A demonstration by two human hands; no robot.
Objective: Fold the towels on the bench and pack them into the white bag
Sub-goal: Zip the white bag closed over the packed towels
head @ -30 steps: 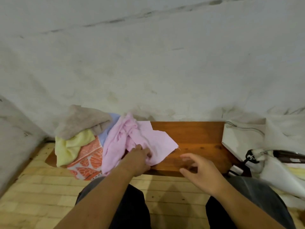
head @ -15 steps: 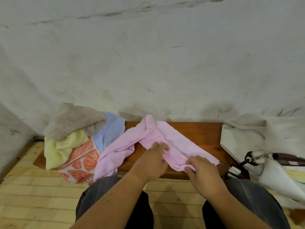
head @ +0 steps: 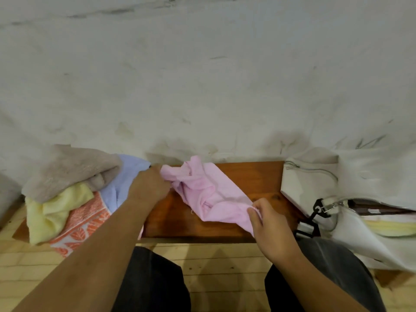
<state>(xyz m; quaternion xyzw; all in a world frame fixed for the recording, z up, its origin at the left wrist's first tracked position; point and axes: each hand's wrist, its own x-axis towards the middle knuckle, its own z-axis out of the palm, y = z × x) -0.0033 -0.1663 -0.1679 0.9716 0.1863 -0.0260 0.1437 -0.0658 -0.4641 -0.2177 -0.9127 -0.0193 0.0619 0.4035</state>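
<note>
Where bunched, pink towel [head: 209, 192] edges unclear.

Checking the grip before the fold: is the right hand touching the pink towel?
Touching. The head view shows the right hand pinching the near corner of the pink towel between thumb and fingers.

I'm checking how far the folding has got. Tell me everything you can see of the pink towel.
The thin pink cloth towel lies crumpled and unfolded, stretched diagonally across the brown wooden bench. The left hand grips its far left end; the right hand pinches its near right corner.
</note>
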